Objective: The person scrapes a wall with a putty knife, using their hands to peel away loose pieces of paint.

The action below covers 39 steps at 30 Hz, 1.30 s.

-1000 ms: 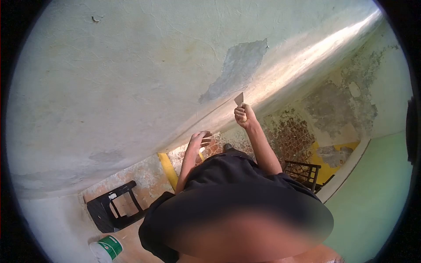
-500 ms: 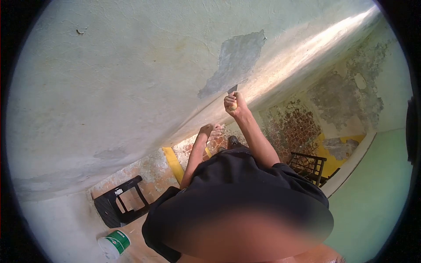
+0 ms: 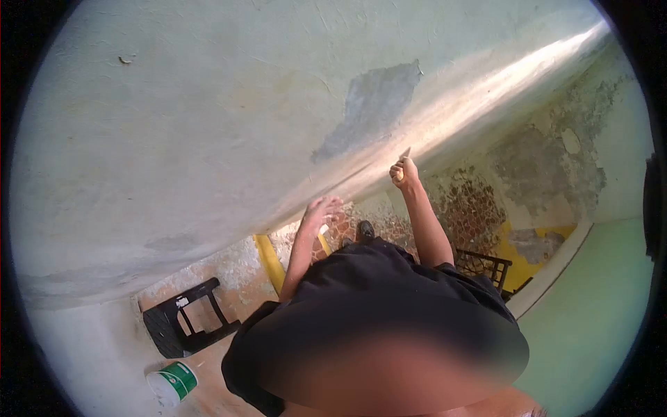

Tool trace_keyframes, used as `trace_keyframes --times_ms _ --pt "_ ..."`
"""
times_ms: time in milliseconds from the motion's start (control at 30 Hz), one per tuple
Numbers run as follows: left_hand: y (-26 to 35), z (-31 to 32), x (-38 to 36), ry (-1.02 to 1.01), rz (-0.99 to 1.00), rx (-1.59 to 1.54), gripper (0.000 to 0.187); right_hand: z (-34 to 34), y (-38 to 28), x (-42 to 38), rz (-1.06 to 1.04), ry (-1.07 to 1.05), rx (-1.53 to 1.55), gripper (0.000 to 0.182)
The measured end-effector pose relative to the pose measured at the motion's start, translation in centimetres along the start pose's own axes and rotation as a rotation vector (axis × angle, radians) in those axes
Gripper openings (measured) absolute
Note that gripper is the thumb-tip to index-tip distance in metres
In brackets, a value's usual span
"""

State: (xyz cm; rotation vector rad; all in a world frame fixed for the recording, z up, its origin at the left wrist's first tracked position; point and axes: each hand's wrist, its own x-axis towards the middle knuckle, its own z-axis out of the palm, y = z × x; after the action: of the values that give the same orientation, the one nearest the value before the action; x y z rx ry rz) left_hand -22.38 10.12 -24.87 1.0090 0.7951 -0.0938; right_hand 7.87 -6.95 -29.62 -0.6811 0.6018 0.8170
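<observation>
My right hand point(image 3: 404, 173) is wrapped round the pale handle of a putty knife point(image 3: 406, 152), its pointed-looking blade turned up toward the wall. Beyond it is a painted wall point(image 3: 208, 132) with a rough grey patch point(image 3: 381, 97) where the paint is gone; the hand is below and right of that patch. My left hand point(image 3: 322, 210) is by the foot of the wall as seen here, fingers spread, with pale dust on them and nothing held.
A black plastic stool point(image 3: 201, 341) is at lower left, with a white and green bucket point(image 3: 173, 383) near it. On the right stands a dark slatted piece of furniture point(image 3: 488, 267). Worn patterned floor point(image 3: 340, 229) shows around my shoe point(image 3: 365, 229).
My right hand has moved right and slightly down with the putty knife, away from the grey patch's lower edge. My left hand has shifted slightly left, its fingers more spread.
</observation>
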Motion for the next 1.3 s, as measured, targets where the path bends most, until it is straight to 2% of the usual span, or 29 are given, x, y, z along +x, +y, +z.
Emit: trace_keyframes --times_ms 33,100,167,233,300,367,600,700,767,800,833,867,900,967,1033,1067,1167,1300 --pt "0.3 0.1 0.5 -0.018 0.045 -0.042 0.039 0.2 0.6 -1.6 -0.023 -0.046 -0.043 0.039" --pt "-0.2 0.1 1.4 -0.017 0.039 -0.01 0.041 0.8 1.6 -4.2 0.241 -0.148 -0.027 0.043" --pt "-0.1 0.8 1.6 0.005 0.047 0.118 0.039 3.0 3.1 -8.2 0.331 -0.229 -0.045 0.043" --pt "0.6 1.9 1.4 0.003 0.047 0.085 0.036 4.3 3.9 -10.3 0.457 -0.425 0.053 0.037" --pt "1.0 2.4 1.9 0.017 0.011 0.092 0.033 6.1 3.8 -11.1 0.479 -0.458 0.091 0.038" --pt "1.4 2.9 2.1 -0.001 0.032 0.111 0.032 7.4 3.2 -11.0 0.57 -0.427 0.266 0.038" --pt "2.1 3.6 2.3 0.048 0.008 0.123 0.032 7.6 2.2 -8.7 0.653 -0.413 0.38 0.036" --pt "0.8 1.9 4.0 0.012 0.081 0.046 0.032 5.4 1.8 -0.3 0.548 -0.322 0.424 0.038" --pt "0.1 1.7 4.3 -0.023 0.045 0.028 0.033 -1.0 -2.4 4.5 0.436 -0.193 0.473 0.041" --pt "1.1 2.6 3.9 0.02 0.031 0.146 0.033 -3.9 -3.0 6.0 0.384 -0.156 0.489 0.043" --pt "2.4 2.8 3.6 0.024 0.037 0.147 0.033 -2.6 -3.1 5.7 0.331 -0.1 0.517 0.045" --pt "2.3 3.2 2.7 -0.011 0.037 0.088 0.034 -3.3 -3.0 4.5 0.349 -0.229 0.435 0.039" --pt "1.9 3.4 2.4 -0.046 0.038 0.028 0.035 -1.9 -2.7 1.7 0.404 -0.206 0.409 0.04" --pt "1.4 3.3 3.3 -0.07 0.002 0.033 0.033 1.0 -1.7 -3.6 0.606 -0.399 0.421 0.039" --pt "1.7 4.7 3.2 0.002 0.033 0.245 0.03 3.5 -0.4 -7.0 0.68 -0.497 0.425 0.039" --pt "2.1 5.3 3.0 0.003 0.029 0.208 0.029 4.8 0.0 -8.3 0.685 -0.514 0.434 0.038" --pt "3.0 6.6 3.0 -0.027 0.039 0.174 0.029 6.7 0.1 -9.4 0.708 -0.472 0.508 0.037" --pt "3.3 7.1 3.4 -0.024 0.024 0.19 0.029 6.6 -0.6 -9.2 0.717 -0.544 0.548 0.036"
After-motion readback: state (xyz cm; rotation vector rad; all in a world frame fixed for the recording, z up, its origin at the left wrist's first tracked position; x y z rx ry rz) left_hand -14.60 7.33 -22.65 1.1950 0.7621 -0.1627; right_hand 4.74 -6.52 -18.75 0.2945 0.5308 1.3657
